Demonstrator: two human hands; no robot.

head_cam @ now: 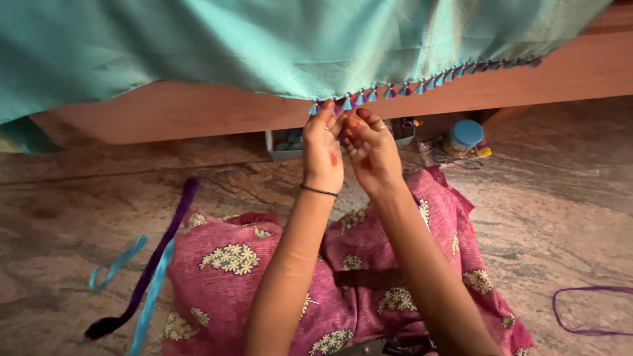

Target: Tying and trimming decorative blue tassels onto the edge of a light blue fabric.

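A turquoise cloth (pixel 264 39) hangs over a wooden edge (pixel 198 109), its hem lined with small turquoise and purple tassels (pixel 395 91). My left hand (pixel 323 148) and my right hand (pixel 370 148) are raised together at the hem, fingertips pinching the cloth's edge and a tassel (pixel 343 104) there. The left wrist wears a thin dark bangle and the right hand has a ring. Whatever thread lies between the fingertips is too small to make out.
My lap is covered by pink flowered fabric (pixel 231 264). On the stone floor lie a dark purple thread bundle (pixel 151 264), light blue threads (pixel 119 264) at left and a purple thread loop (pixel 593 310) at right. A blue-lidded jar (pixel 465 136) and a small box (pixel 285 144) sit under the wooden edge.
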